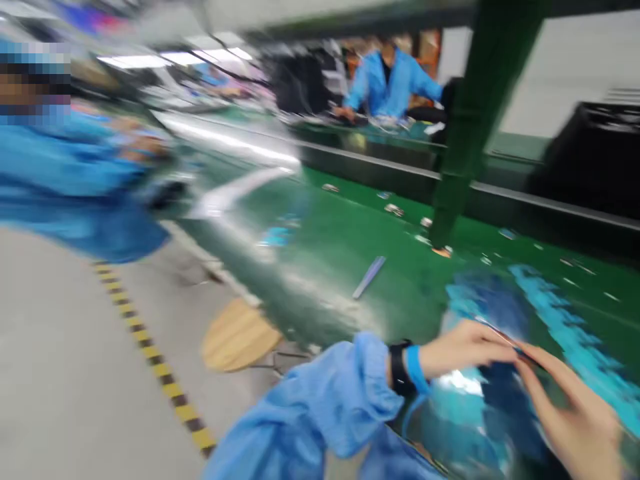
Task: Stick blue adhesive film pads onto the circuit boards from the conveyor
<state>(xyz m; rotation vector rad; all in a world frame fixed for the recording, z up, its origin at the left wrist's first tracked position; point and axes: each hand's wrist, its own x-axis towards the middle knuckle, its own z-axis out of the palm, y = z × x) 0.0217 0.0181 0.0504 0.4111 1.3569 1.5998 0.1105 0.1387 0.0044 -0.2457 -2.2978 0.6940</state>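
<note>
My left hand (467,347), with a black band and a blue strap at the wrist, pinches a thin, dark, flat piece (495,330) seen nearly edge-on. The fingertips of my right hand (580,400) close on the same piece from the other side. Blur hides what kind of thing it is. Below both hands lies a glossy heap of turquoise and dark blue pieces (457,427), too smeared to name. To the right, a long row of turquoise pieces (565,327) runs along the green bench.
A green post (465,133) rises from the green bench top (320,267). A slim purplish strip (369,277) and small loose bits lie there. A round wooden stool (240,337) stands beside the bench. One co-worker in blue (60,173) sits at left, another (387,80) across.
</note>
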